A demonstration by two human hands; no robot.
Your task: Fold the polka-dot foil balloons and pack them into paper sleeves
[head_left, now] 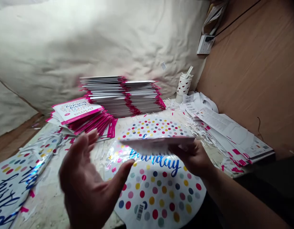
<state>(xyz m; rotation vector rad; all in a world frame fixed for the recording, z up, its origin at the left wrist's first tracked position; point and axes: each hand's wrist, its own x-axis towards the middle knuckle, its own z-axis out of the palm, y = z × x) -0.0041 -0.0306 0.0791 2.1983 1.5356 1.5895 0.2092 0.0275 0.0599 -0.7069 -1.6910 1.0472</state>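
Observation:
My right hand (188,156) grips the right end of a flat printed card packet (147,145), seen nearly edge-on and blurred. The packet is held above a round white foil balloon (158,194) with coloured dots, blue "birthday" lettering and a small barcode sticker (140,211) low on it. To the left of the packet, my left hand (89,178) is raised with thumb and fingers spread, holding nothing. Its thumb tip is near the packet's left end but apart from it. Beyond that hand lies a fanned pile of pink-and-white printed packets (80,113).
Tall stacks of pink-edged packets (123,97) stand against the wall. Another dotted balloon (15,181) lies at the left edge. On the right are flat card sleeves (230,133), sticker strips (196,101), paper scraps and a heart-patterned tumbler (184,86). A power socket (205,44) hangs above.

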